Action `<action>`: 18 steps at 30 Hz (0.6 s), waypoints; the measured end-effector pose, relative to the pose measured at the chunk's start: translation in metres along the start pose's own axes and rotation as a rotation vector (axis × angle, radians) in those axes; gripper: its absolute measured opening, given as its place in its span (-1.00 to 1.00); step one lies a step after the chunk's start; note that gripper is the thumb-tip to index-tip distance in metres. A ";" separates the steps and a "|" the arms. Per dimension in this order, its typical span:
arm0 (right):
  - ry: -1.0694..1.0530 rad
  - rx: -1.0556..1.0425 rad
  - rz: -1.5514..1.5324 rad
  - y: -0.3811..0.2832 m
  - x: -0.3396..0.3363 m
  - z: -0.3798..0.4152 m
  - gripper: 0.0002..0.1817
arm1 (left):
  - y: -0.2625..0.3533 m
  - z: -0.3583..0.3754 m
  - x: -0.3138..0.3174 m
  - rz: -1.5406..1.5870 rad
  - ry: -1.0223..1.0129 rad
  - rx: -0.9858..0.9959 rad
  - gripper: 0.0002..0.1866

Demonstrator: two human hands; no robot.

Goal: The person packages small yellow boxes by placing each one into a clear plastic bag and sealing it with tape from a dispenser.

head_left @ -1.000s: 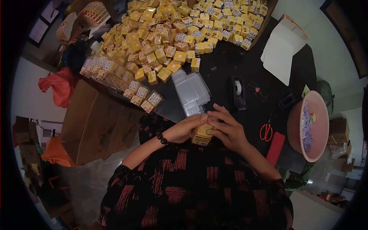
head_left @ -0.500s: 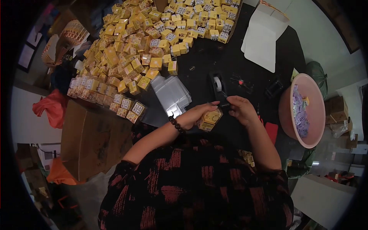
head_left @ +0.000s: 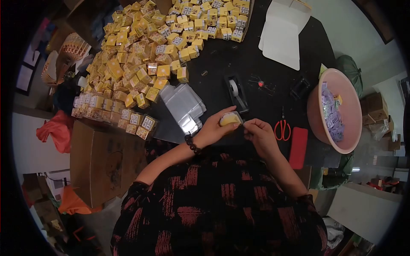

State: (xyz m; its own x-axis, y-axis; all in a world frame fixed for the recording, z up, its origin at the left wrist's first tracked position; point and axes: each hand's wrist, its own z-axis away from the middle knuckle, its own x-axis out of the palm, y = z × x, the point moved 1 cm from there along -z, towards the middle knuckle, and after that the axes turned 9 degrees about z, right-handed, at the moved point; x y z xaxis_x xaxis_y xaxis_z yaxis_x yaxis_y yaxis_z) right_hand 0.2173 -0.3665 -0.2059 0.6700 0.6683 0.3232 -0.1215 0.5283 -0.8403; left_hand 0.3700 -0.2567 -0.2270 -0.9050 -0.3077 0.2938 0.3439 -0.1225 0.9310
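Note:
A small yellow box in clear packaging (head_left: 230,121) is held by my left hand (head_left: 213,129), fingers and thumb round it. At the box's right edge, my right hand (head_left: 261,135) is closed in a pinch; what lies between its fingertips is too small to make out. Just above both hands stands a black tape dispenser (head_left: 241,100) with a roll of tape. Flat clear plastic packages (head_left: 183,106) lie left of it. A big pile of small yellow boxes (head_left: 136,55) covers the table's upper left.
Right of my right hand are red scissors (head_left: 282,129) and a red case (head_left: 298,147). A pink basin (head_left: 356,111) holds purple packets. White card (head_left: 282,38) lies at the back. A cardboard box (head_left: 87,162) stands at the left.
The view has shifted, bringing the scissors into sight. My right hand has moved away from the tape dispenser to the box's edge. The box in my left hand has been turned.

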 end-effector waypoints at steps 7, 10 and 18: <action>0.075 -0.057 0.425 0.013 0.005 0.005 -0.76 | 0.005 0.009 0.011 -0.145 0.023 0.224 -0.37; 0.197 -0.270 0.559 0.016 0.009 0.003 -0.71 | 0.003 0.008 0.012 0.022 0.050 -0.024 -0.39; 0.182 -0.352 0.522 0.030 0.009 -0.008 -0.67 | -0.002 0.001 0.014 0.293 -0.001 0.001 -0.48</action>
State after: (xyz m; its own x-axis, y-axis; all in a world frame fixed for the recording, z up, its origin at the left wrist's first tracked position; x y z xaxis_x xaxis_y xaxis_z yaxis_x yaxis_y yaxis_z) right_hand 0.2253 -0.3489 -0.2313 0.7051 0.6745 -0.2187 -0.2379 -0.0654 -0.9691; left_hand 0.3564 -0.2594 -0.2240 -0.7677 -0.3284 0.5502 0.5901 -0.0277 0.8069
